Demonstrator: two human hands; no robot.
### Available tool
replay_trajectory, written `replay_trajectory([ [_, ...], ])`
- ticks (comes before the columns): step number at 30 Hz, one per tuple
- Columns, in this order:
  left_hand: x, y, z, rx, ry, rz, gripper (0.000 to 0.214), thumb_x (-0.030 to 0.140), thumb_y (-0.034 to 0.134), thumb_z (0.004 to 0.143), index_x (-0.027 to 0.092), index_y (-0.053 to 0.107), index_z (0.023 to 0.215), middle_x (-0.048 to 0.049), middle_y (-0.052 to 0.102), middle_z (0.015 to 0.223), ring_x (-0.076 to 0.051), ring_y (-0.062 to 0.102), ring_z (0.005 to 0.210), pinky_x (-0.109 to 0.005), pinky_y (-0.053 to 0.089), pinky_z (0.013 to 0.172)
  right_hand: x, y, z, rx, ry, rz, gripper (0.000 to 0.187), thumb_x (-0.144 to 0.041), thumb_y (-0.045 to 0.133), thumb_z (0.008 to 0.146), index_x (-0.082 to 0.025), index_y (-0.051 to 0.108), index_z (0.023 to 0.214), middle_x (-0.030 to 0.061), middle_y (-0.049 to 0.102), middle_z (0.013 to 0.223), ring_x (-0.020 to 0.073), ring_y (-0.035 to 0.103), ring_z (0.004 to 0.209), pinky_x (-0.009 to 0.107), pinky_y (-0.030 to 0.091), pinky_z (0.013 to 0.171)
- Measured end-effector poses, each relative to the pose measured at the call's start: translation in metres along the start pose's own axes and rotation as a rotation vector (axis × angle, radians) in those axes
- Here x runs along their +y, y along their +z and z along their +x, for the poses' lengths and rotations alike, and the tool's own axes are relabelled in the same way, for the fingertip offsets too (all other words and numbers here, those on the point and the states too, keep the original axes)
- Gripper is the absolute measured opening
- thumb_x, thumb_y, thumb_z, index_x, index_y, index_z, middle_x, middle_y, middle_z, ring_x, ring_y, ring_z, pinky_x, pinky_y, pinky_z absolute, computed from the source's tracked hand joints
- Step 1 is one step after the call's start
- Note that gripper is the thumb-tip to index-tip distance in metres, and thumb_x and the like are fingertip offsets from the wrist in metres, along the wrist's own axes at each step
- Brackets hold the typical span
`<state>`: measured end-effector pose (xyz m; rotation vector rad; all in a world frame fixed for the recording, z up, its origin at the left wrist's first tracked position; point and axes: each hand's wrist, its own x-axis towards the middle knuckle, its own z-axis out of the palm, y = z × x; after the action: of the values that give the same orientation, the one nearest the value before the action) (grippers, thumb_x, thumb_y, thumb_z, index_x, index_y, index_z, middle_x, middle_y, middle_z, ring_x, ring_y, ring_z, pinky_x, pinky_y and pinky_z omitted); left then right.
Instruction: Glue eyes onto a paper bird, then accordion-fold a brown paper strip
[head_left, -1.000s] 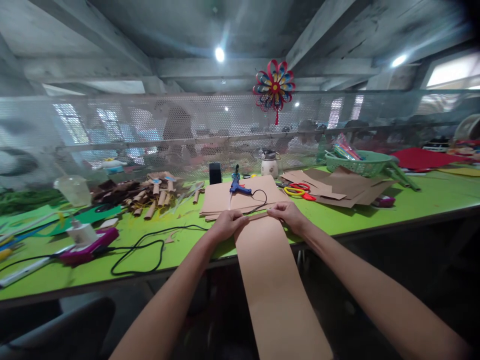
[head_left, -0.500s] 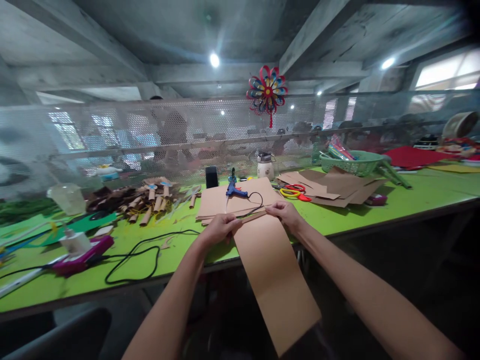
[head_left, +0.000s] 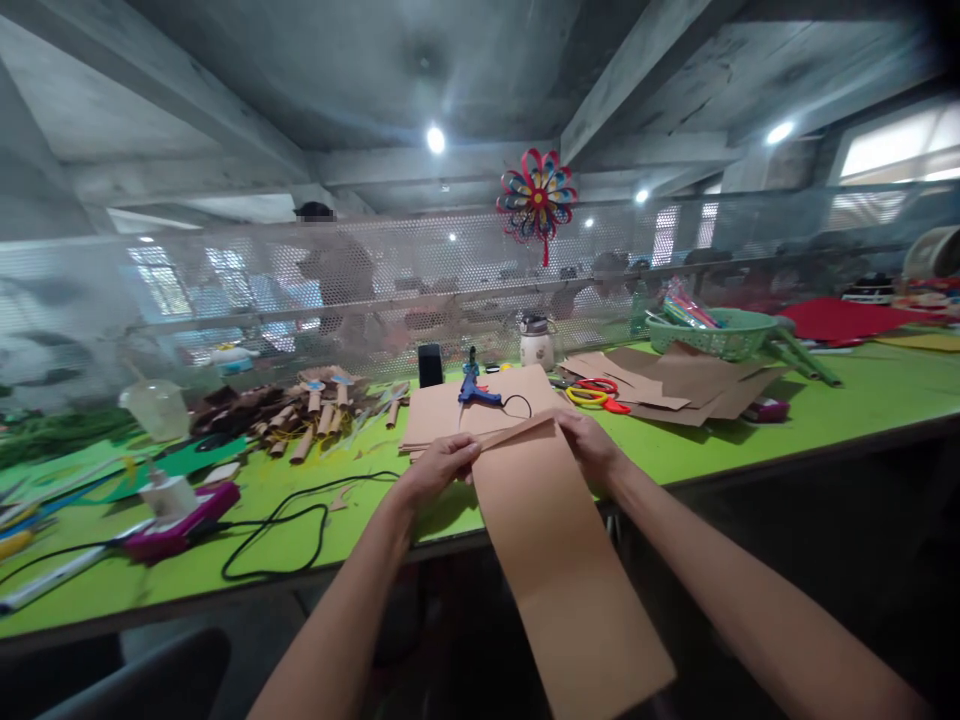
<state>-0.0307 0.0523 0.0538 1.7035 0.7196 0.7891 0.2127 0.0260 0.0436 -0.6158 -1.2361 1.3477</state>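
Observation:
A long strip of brown kraft paper (head_left: 566, 560) hangs from both hands over the table's front edge, its far end folded over in a narrow band. My left hand (head_left: 448, 465) pinches the left corner of that fold, thumb on top. At the right corner, my right hand (head_left: 592, 445) grips the paper, with its fingers partly hidden behind the sheet. Just beyond the hands lies a stack of brown paper (head_left: 427, 415), and a blue glue gun (head_left: 478, 392) rests on it with its black cord curling to the right.
Scissors (head_left: 589, 397) with red and yellow handles lie right of the stack, near loose brown sheets (head_left: 697, 385) and a green basket (head_left: 724, 338). Leftward are rolled paper pieces (head_left: 307, 430), a black cable (head_left: 319, 530) and a purple power strip (head_left: 184, 525). A perforated screen (head_left: 420, 290) stands behind.
My right hand has shifted from pinching the top of the folded edge to holding the strip's right side from behind. The fold now shows as a wider band. The view has shifted slightly.

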Motion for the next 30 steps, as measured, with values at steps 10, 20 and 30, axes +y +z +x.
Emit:
replay_trajectory([
  [10, -0.004, 0.009, -0.005, -0.19, -0.126, -0.384, 0.032, 0.038, 0.077, 0.066, 0.01, 0.063, 0.073, -0.0012, 0.057, 0.06, -0.008, 0.049, 0.05, -0.019, 0.036, 0.05, -0.037, 0.056, -0.001, -0.524, -0.099, -0.29, 0.03, -0.037, 0.074, 0.07, -0.012, 0.069, 0.087, 0.0056, 0.065, 0.082, 0.0154, 0.06, 0.076, 0.028, 0.05, 0.072],
  [20, -0.002, 0.007, -0.005, -0.09, -0.152, -0.154, 0.026, 0.029, 0.078, 0.06, 0.011, 0.068, 0.075, -0.005, 0.065, 0.07, -0.014, 0.056, 0.062, -0.026, 0.043, 0.061, -0.024, 0.045, 0.002, -0.497, -0.003, -0.45, 0.026, -0.037, 0.069, 0.074, -0.012, 0.069, 0.084, 0.0026, 0.063, 0.073, 0.0106, 0.054, 0.063, 0.023, 0.043, 0.06],
  [30, -0.007, 0.003, 0.017, 0.087, 0.018, 0.409, 0.036, 0.041, 0.053, 0.079, 0.011, 0.072, 0.083, -0.0081, 0.068, 0.079, -0.019, 0.058, 0.073, -0.026, 0.041, 0.064, -0.001, 0.0, 0.039, -0.472, 0.046, -0.927, 0.021, -0.031, 0.061, 0.072, -0.012, 0.069, 0.071, -0.0019, 0.057, 0.057, 0.0087, 0.044, 0.053, 0.02, 0.033, 0.05],
])
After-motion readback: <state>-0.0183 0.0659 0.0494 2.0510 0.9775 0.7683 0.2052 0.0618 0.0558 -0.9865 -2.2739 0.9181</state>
